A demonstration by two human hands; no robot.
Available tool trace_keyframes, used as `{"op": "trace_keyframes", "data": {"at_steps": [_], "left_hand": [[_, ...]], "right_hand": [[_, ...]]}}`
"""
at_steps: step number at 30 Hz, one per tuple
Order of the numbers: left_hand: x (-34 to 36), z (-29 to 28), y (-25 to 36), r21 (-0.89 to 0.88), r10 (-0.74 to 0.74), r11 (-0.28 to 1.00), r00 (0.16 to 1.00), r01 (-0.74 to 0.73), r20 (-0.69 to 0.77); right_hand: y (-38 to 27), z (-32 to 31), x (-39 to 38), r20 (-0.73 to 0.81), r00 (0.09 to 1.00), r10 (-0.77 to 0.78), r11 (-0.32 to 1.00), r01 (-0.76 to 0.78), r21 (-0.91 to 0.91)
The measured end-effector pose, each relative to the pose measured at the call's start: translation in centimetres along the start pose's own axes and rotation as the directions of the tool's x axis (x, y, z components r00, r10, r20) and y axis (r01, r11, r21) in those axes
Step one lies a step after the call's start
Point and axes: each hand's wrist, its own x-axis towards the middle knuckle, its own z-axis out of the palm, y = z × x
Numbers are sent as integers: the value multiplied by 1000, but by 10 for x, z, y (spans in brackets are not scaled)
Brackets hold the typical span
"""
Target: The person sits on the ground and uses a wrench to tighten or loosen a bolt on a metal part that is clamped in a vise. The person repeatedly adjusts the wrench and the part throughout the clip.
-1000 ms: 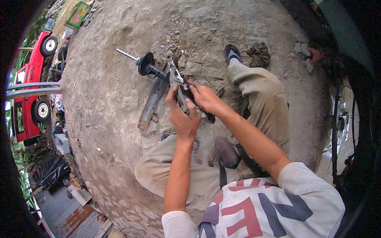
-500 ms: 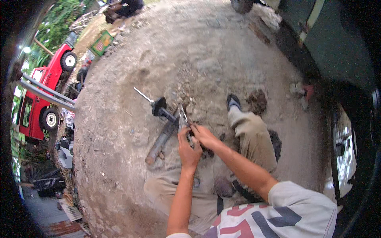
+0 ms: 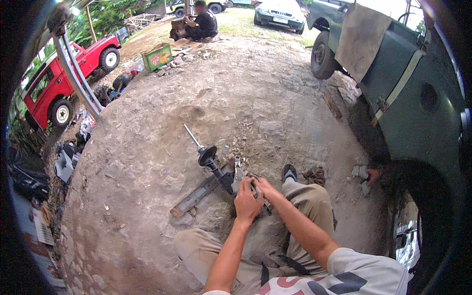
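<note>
A black strut-type shock absorber [image 3: 215, 169] with a thin chrome rod lies on the dirt ground in front of me. Its lower end rests by a rusty metal bar [image 3: 194, 196], close to my hands. A silver metal tool [image 3: 238, 169], perhaps locking pliers, sticks out beyond my left hand [image 3: 248, 202], beside the strut's lower end. My left hand is closed around its near part. My right hand [image 3: 267, 189] is closed right against the left one, its fingertips on a dark piece that the fingers mostly hide.
My bent legs [image 3: 312, 201] frame the work. A dark green vehicle [image 3: 408, 98] stands at right, a red one [image 3: 73, 73] at far left. Beyond are a green box [image 3: 157, 57], a seated person [image 3: 204, 23] and a pale car [image 3: 280, 14]. Stones [image 3: 361, 172] lie at right.
The view has tilted upward, bringing the seated person and the far vehicles into fuller sight. Both hands stay together at the tool beside the strut.
</note>
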Motion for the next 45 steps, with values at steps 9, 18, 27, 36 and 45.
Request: {"op": "trace_keyframes", "data": {"at_steps": [9,18,27,36,45], "left_hand": [[-6,-5,-15,5,-102,995,995,102,24],[-9,-12,-18,16,-72,997,996,73,-62],[-6,-17,-37,-32,-136,990,987,134,-80],[5,-26,-33,-101,-52,994,997,46,-53],[1,-26,-36,-145,-57,988,996,48,-62]], "right_hand": [[-22,11,-27,36,995,-92,986,86,143],[-29,9,-22,97,995,21,999,-25,44],[-82,7,-60,-88,989,118,940,-140,-313],[-6,-17,-36,-181,977,112,927,-168,-335],[-48,26,-53,-41,995,95,955,-102,-279]]}}
